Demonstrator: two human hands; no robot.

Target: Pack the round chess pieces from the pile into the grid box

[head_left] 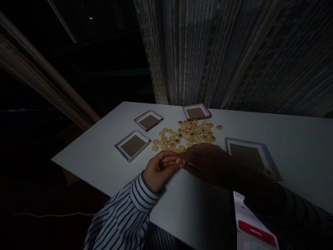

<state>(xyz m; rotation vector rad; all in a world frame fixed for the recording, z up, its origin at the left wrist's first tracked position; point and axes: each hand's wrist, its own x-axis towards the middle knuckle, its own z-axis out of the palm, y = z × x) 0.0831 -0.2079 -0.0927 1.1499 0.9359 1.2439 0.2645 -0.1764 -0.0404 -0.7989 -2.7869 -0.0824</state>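
Note:
A round Chinese chess piece [180, 162] with a red character faces up between my two hands, just above the table's near side. My left hand [159, 169], in a striped cuff, pinches its left edge with thumb and fingers. My right hand [206, 161], dark in shadow, closes on the same piece from the right; its fingertips are partly hidden. Just beyond both hands lies a loose spread of pale wooden pieces [191, 133], some showing red or black characters, others blank side up. My right hand and forearm cover part of this spread.
Shallow open boxes stand on the white table [93, 152]: two at left [133, 145] [148, 120], one at the back [197, 111], one at right [247, 155], partly behind my right arm. A lit phone [256, 222] lies near the front edge. Behind hangs a string curtain [187, 52].

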